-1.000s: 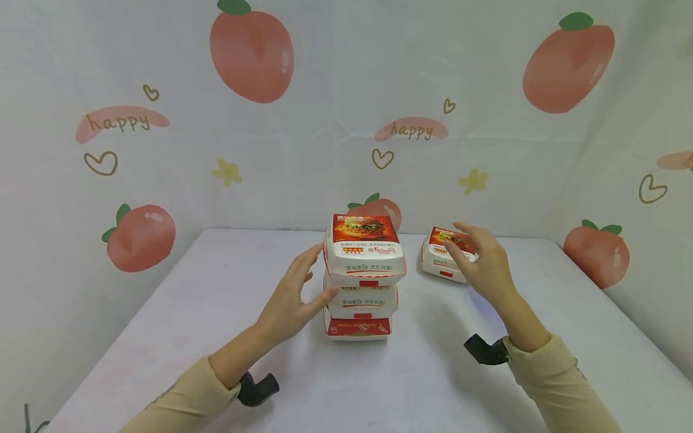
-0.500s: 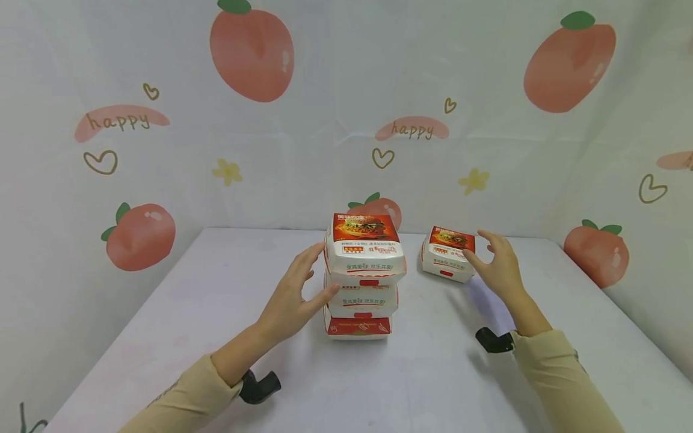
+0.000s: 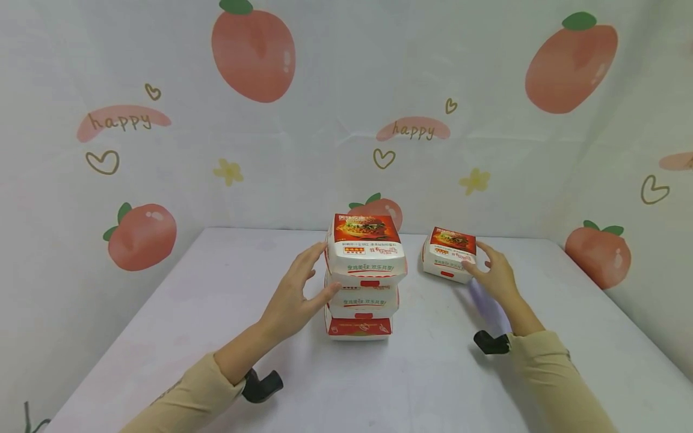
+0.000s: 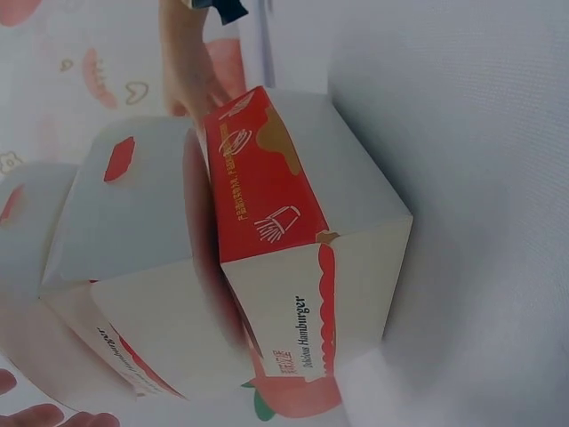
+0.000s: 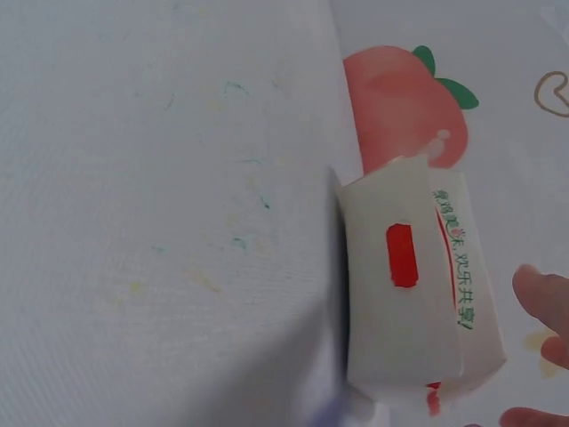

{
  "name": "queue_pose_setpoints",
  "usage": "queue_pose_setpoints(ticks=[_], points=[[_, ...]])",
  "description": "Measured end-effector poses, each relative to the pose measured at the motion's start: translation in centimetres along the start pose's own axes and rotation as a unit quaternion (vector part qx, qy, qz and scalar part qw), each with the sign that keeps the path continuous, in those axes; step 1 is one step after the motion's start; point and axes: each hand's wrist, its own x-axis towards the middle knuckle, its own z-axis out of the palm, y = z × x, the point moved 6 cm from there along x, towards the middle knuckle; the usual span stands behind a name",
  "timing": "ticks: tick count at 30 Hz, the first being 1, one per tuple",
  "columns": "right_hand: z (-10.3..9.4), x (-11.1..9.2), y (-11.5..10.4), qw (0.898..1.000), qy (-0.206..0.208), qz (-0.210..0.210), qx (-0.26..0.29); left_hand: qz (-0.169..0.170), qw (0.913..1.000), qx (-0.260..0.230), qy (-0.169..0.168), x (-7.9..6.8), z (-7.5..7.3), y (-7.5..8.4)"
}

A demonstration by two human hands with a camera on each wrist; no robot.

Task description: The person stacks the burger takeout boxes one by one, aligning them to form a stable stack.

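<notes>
Three white-and-red burger boxes stand stacked: a top box [image 3: 368,252], a middle box [image 3: 365,302] and a bottom box [image 3: 358,328]. My left hand [image 3: 289,300] is at the stack's left side, fingers extended along the top box and thumb near its lower front corner. Whether it touches is unclear. A fourth, single burger box [image 3: 446,255] sits farther back on the right, lid closed. Beside its right side is my right hand [image 3: 498,276], fingers loosely spread. In the right wrist view, a gap shows between the fingertips [image 5: 544,298] and that box.
A white-covered table [image 3: 335,385] bears the boxes. Behind it hangs a white curtain [image 3: 303,156] printed with peaches, hearts and flowers. A thin dark cord [image 3: 32,421] shows at the lower left.
My right hand first drew back to the right from over the single box, then came in closer at its right side. The left hand and the stack have stayed put.
</notes>
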Motion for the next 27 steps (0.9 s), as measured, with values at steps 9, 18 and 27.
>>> queue_pose_setpoints(ticks=[9,18,27], points=[[0.8,0.2,0.8,0.999,-0.034,0.028,0.006,0.0,1.0,-0.005,0.003,0.1,0.1,-0.1],[1.4,0.1,1.1,0.998,-0.053,0.042,0.013,-0.006,1.0,-0.006,0.003,0.0,0.2,-0.2],[1.6,0.2,1.1,0.998,-0.045,0.036,0.004,-0.003,1.0,-0.003,0.006,0.0,0.2,-0.1]])
